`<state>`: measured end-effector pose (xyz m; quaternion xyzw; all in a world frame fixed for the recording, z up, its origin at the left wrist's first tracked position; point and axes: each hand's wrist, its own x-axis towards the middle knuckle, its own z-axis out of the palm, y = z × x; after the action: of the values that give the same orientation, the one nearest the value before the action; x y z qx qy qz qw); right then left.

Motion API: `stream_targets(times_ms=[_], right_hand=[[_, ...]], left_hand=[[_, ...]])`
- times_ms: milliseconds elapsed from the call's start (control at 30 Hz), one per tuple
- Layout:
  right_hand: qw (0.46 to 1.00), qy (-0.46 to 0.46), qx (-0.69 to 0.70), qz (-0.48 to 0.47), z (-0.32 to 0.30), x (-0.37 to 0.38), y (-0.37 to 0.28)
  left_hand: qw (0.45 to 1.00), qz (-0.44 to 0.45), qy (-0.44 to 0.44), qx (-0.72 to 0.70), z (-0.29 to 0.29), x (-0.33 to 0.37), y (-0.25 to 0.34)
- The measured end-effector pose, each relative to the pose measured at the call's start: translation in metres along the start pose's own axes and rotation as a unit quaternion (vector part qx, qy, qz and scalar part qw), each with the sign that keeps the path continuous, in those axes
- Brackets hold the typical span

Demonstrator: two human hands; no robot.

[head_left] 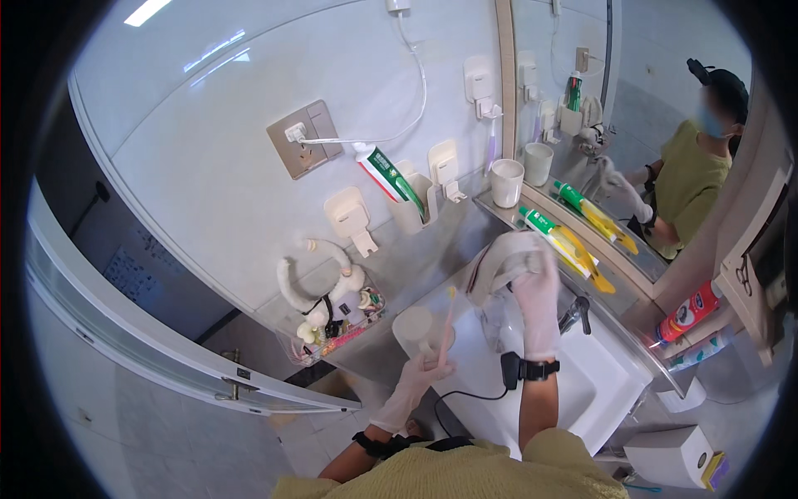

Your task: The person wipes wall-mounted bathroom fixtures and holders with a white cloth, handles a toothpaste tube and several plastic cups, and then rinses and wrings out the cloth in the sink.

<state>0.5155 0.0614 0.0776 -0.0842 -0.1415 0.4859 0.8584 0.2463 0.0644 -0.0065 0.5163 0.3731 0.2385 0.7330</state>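
Reference landmark: the white rectangular ceramic sink (611, 378).

Left hand (413, 382), in a thin translucent glove, is positioned at the left side of the sink, over its left rim. The fingers are closed around two items: the handle of a pale beige plastic cup (418, 328) and the lower end of a slim toothbrush with a pale orange handle (446, 326). The toothbrush stands nearly upright and rises past the cup, its head end above the cup mouth.

Right hand (536, 303), also gloved, is raised above the back part of the sink. The fingers are closed on a grey-beige folded cloth (500, 262), which hangs from the hand toward the basin. A black band with a small black unit sits on the wrist below this hand.

The dark metal tap (575, 313) stands at the back of the sink, just to the right of the right hand.

Behind the sink, a narrow shelf runs below the mirror (632, 100). On this shelf: a white ceramic mug (506, 182) at its left end and a green-and-white toothpaste tube with yellow brushes (564, 241) lying flat beside it.

On the wall left of the sink: a beige wall-mounted holder (411, 208) carrying a green, white and red toothpaste tube (384, 170), and a clear organiser tray with small toiletries (332, 324) lower down.

Right of the sink stands a red spray can (688, 313).
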Motion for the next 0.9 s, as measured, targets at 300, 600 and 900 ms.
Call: stream_targets(times_ms=[300,600,900], right_hand=[[0.992,-0.071,-0.09,0.042,-0.081,-0.037,0.053],[0.926,-0.148,-0.332,-0.105,-0.047,0.027,0.043],[0.779,-0.107,-0.519,-0.335,0.04,0.058,0.043]], left_hand=[[1.0,-0.003,0.019,0.005,0.002,-0.007,-0.003],[0.999,0.006,0.038,-0.006,-0.008,-0.014,0.004],[0.998,0.003,0.044,-0.036,-0.018,-0.018,0.0]])
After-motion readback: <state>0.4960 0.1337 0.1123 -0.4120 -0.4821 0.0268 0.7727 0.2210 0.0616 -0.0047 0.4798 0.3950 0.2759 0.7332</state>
